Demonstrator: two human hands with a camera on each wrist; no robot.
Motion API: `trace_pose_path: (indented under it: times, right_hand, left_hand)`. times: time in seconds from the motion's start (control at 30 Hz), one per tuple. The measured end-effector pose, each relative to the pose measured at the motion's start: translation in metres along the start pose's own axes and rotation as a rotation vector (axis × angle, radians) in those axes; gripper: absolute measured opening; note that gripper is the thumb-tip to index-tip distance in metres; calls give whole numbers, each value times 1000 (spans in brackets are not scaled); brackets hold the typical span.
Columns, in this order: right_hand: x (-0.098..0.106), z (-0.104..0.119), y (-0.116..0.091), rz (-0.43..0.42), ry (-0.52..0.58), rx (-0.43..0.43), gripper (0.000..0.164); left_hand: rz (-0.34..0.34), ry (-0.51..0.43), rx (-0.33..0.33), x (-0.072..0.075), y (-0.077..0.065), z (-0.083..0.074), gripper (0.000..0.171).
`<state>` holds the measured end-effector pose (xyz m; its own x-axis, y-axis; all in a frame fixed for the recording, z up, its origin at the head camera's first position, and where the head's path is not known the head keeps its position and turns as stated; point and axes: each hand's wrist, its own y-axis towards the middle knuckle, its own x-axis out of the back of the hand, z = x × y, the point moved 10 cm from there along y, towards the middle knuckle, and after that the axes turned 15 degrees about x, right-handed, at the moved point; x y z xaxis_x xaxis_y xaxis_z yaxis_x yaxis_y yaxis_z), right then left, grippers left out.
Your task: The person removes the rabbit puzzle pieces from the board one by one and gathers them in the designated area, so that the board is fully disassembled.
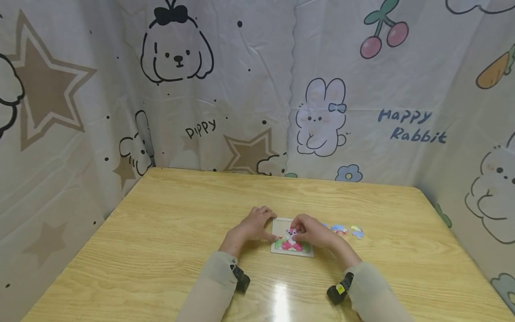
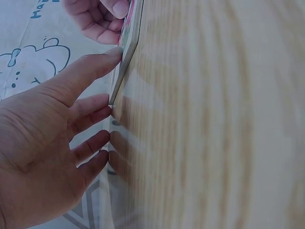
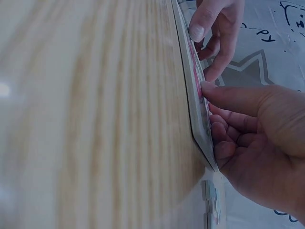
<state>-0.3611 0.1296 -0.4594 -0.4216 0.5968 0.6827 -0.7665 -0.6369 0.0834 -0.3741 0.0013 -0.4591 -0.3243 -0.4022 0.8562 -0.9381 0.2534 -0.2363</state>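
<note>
A flat jigsaw puzzle board (image 1: 283,223) with a pale rim lies on the table, its lower part filled with a pink animal picture on green. My left hand (image 1: 254,225) rests at the board's left side, thumb on its edge and straight fingers (image 2: 93,143) touching the tabletop by the far corner. Over the picture, my right hand (image 1: 315,231) pinches a pink puzzle piece (image 1: 292,231) between thumb and curled fingers, down at the board's surface. Much of that piece is hidden by the fingers. In the right wrist view the thumb (image 3: 228,97) touches the picture.
Loose puzzle pieces (image 1: 339,229) lie just right of the board, partly behind the right hand, with another colourful piece (image 1: 357,231) farther right. The wooden table (image 1: 181,214) meets a printed cloth (image 1: 249,89) at its back and sides.
</note>
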Motion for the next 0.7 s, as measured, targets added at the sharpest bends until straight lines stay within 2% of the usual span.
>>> trace_pose_path:
  times: [0.37,0.57,0.7]
  right_hand:
    - [-1,3,-2,-27,66,-10,25]
    - [0,7,-3,-36,28,20,25]
    - [0,15,-1,-36,-36,93,23]
  left_hand:
    - [12,-24,10,3,-3,-1,65]
    - [10,-31,-1,2,-5,-2,65]
    - [7,-28,-5,1,-4,-2,65]
